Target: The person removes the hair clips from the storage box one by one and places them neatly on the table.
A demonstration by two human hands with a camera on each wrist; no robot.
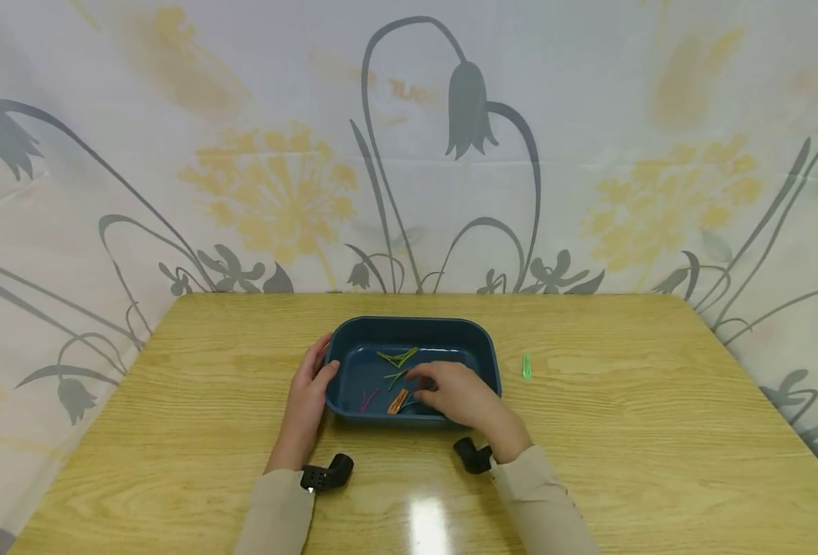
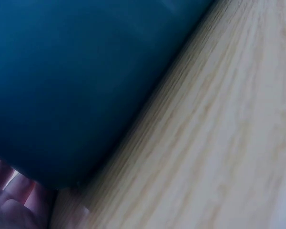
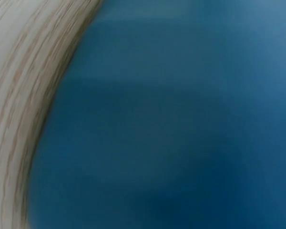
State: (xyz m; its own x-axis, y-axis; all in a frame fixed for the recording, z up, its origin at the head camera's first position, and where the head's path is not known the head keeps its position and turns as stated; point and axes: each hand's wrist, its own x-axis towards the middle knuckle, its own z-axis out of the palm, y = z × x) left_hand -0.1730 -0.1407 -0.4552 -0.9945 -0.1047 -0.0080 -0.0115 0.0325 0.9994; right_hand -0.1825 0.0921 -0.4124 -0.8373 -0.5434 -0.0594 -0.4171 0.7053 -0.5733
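Note:
A dark blue rectangular tub [image 1: 413, 421] with rounded corners stands on the wooden table. At its left end my left hand [image 1: 309, 383] grips the wall, thumb over the rim and the other fingers outside. In the left wrist view, fingers [image 2: 19, 193] lie against the tub's outer wall. My right hand [image 1: 459, 391] reaches inside over the right part, forefinger and thumb bent and a little apart. Around its fingertips lie a green clip [image 1: 396, 378], an orange hair clip [image 1: 398, 401] and a blue clip [image 1: 409, 402], partly hidden by the hand.
Further back in the tub lies a yellow-green clip [image 1: 398, 357], and a pink clip [image 1: 368, 400] is at the front left. Outside, right of the tub, a bright green hair clip [image 1: 527, 366] lies on the table [image 1: 624, 432]. A patterned curtain [image 1: 409, 154] hangs behind.

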